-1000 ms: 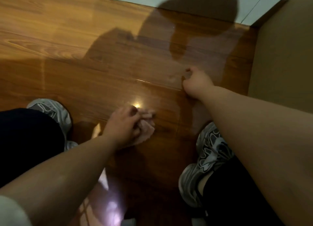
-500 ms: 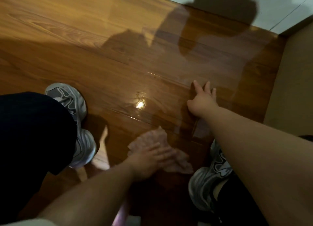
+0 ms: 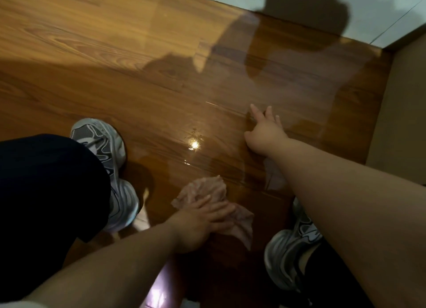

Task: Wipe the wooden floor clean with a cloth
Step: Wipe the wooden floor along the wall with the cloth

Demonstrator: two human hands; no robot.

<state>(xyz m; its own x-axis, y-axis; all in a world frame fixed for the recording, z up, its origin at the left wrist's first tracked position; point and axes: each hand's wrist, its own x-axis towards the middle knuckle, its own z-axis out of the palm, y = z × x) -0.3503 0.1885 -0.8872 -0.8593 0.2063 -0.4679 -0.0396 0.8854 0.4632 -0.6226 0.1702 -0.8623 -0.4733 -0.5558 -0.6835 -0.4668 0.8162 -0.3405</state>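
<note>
A crumpled pink cloth (image 3: 239,220) lies on the glossy wooden floor (image 3: 115,61) between my feet. My left hand (image 3: 200,220) presses flat on top of it, fingers straight and pointing right. Part of the cloth is hidden under that hand. My right hand (image 3: 265,132) rests on the floor farther out, fingers spread and extended, bearing on the boards and holding nothing. A wet sheen with a bright glint (image 3: 193,145) shows on the boards between the two hands.
My left shoe (image 3: 108,160) and dark trouser leg (image 3: 46,192) are at the left, my right shoe (image 3: 292,250) at the lower right. A pale tiled floor (image 3: 380,12) borders the wood at the top. A beige wall (image 3: 401,114) stands at the right.
My left hand has dragged the cloth back toward me and flattened on it. My right hand went from curled to spread flat on the floor. The view tilted.
</note>
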